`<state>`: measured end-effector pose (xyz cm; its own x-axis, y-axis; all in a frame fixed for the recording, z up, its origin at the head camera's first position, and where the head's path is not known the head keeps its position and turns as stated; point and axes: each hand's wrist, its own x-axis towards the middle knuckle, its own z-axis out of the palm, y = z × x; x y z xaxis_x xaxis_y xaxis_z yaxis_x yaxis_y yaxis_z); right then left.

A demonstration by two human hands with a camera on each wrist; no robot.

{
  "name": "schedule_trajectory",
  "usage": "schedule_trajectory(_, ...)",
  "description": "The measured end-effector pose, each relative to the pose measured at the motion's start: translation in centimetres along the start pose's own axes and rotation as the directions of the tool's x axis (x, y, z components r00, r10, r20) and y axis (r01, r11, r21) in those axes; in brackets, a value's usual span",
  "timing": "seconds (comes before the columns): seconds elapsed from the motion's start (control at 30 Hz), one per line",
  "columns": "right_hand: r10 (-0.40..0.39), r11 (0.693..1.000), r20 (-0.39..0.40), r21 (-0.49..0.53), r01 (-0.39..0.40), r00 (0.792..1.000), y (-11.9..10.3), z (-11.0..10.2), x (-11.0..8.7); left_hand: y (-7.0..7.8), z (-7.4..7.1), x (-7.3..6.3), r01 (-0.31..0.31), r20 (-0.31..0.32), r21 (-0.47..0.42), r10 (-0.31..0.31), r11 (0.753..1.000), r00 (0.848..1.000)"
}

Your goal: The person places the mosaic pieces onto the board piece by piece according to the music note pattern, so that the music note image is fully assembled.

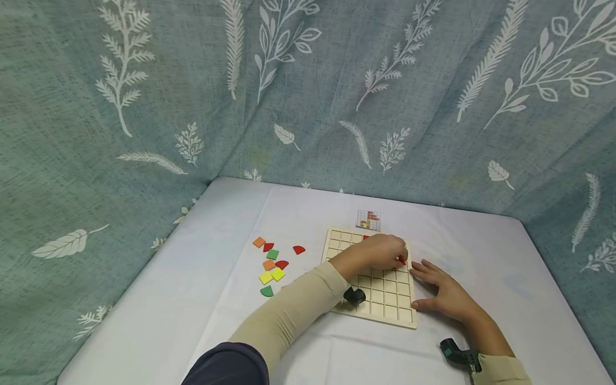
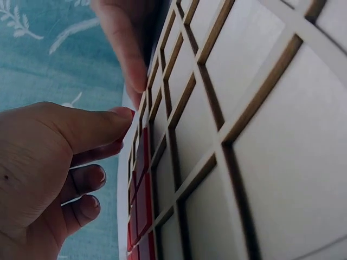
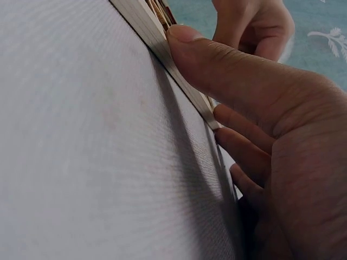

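A wooden grid board [image 1: 392,302] lies on the table. Over its right side, my left hand [image 1: 382,250] pinches a small red tile [image 2: 128,128] between thumb and finger; the other fingers are curled. The tile's shape is mostly hidden. Several red tiles [image 2: 143,203] sit in the board's cells, largely covered by the left hand in the head view. My right hand [image 1: 445,293] is at the board's right edge, its fingers spread. In the right wrist view, its thumb [image 3: 217,62] touches the board's side [image 3: 181,81].
Loose orange, red, green and yellow tiles lie left of the board, among them a yellow square [image 1: 277,274], a green quarter-round [image 1: 267,291] and a red quarter-round [image 1: 299,249]. A small pattern card [image 1: 368,220] lies behind the board. Patterned cloth [image 1: 308,96] hangs around the white table [image 1: 240,214].
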<state>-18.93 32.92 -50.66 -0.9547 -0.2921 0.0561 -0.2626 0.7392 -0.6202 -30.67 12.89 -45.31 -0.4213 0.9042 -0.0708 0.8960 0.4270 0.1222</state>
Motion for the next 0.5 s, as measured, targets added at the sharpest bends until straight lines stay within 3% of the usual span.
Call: schedule_trajectory(0.5, -0.011, 1.0, 0.0, -0.001, 0.011, 1.0, 0.04, -0.06, 0.04, 0.33, 0.33, 0.44, 0.038, 0.039, 0.001, -0.038, 0.999, 0.999)
